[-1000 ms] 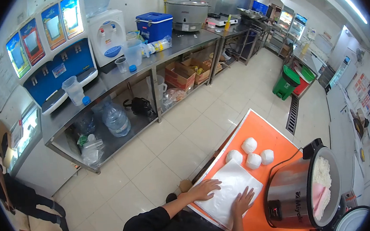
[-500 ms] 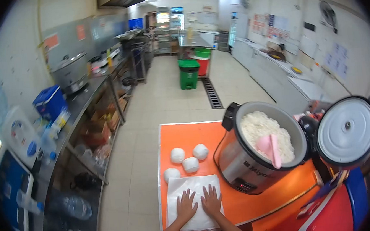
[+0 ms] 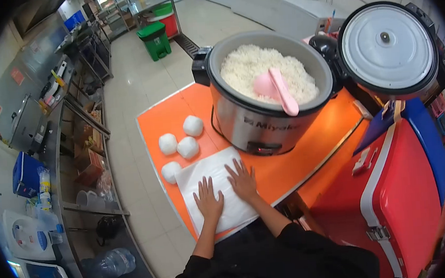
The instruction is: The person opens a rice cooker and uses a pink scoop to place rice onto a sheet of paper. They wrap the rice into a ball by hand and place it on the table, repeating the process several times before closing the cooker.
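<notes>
The view's what moved most since half a second ago: it's swung round, so the cooker sits nearer mid-frame and way more of the red cooler shows. The hands look pretty much the same, both flat on the paper.

So, taking the paper as the middle of the clock: it's a white stack near the edge of the orange worktop, right in front of the person. Left hand and right hand lie on it palms down, fingers spread, a little gap between them, not gripping anything. Can't tell how hard they're pressing.

Four white balls sit from about 10 to 11 o'clock: three bunched up, the fourth right by the paper's corner. Cooker's at 1 o'clock, full of rice, with a pink scoop resting on top, handle toward the front rim. Its lid stands open at 2 o'clock. Red cooler's at 3. Way off at 11 there's a green bin on the floor.
</notes>
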A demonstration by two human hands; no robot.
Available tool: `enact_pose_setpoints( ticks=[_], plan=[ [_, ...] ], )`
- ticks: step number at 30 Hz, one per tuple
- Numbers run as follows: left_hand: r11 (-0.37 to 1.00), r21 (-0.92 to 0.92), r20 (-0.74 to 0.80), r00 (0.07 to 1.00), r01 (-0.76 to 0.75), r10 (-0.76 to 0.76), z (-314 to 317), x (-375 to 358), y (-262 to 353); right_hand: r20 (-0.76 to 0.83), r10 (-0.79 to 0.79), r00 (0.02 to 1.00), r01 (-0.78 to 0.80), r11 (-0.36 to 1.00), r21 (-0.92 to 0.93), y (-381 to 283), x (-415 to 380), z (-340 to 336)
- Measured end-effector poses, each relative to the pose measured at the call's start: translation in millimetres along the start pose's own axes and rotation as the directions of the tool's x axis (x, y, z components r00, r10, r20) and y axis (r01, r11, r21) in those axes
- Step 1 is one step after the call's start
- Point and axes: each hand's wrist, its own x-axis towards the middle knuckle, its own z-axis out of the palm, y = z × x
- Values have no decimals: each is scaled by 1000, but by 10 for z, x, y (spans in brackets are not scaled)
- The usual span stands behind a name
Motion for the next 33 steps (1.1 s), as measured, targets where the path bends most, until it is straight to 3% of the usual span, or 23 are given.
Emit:
enact_pose_setpoints(
  ticks=[3, 6, 8, 9, 13, 15, 16, 18, 19, 22, 24, 26, 27, 29, 30, 32, 33],
  plan=[
    [999, -25, 58, 998, 37, -35, 8, 14, -2, 16, 24, 1000, -22, 996, -92, 118, 39, -131],
    [1000, -20, 20, 1000, 23, -23, -4, 10, 3, 45, 52, 998, -53, 998, 21, 263, -22, -140],
    [999, -30, 19, 1000, 24, -24, -7, 2, 1, -88, -8, 996, 1, 997, -78, 323, -70, -161],
    [999, -32, 20, 999, 26, -26, -2, 5, -2, -190, -14, 982, 13, 1000, -8, 328, -126, -210],
    [1000, -13, 29, 999, 21, -21, 16, 16, -21, -208, 14, 978, -9, 1000, 25, 215, -259, -410],
    [1000, -14, 34, 999, 19, -18, 44, -39, -36, -69, -62, 996, 78, 966, 245, 113, -304, -408],
    [999, -2, 16, 999, 32, -32, 60, -55, -30, -68, -64, 996, 79, 966, 246, 41, -306, -396],
    [999, 11, -8, 999, 46, -46, 53, -71, -15, 64, -236, 970, 200, 915, 350, -103, -314, -326],
    [997, -17, 21, 997, 79, -79, 47, -91, -10, 40, -304, 952, 275, 904, 326, -158, -323, -286],
    [989, -83, 42, 992, 120, -117, -59, -87, 6, 54, -273, 961, 258, 947, 192, -252, -416, -268],
    [985, -121, 33, 992, 123, -119, -73, -85, -68, 104, -265, 959, 237, 945, 225, -238, -407, -261],
    [965, -244, 16, 995, 101, -101, -109, -36, -195, 94, -216, 972, 178, 935, 307, -222, -378, -294],
    [973, -225, -31, 998, 50, -58, -128, -36, -244, 91, -217, 972, 181, 936, 301, -195, -325, -331],
    [979, -203, -44, 999, 4, -13, -145, -66, -301, 155, -244, 957, 111, 805, 583, -147, -164, -433],
    [984, -175, -53, 998, -38, 29, -139, -74, -315, 145, -242, 959, 116, 809, 576, -221, -26, -696],
    [987, -152, -54, 998, -44, 36, -133, -95, -298, -223, -344, 912, 407, 823, 396, -565, 304, -1726],
    [988, -147, -61, 998, -42, 34, -132, -101, -296, -425, -307, 851, 446, 850, 280, -625, 489, -2151]
  ],
)
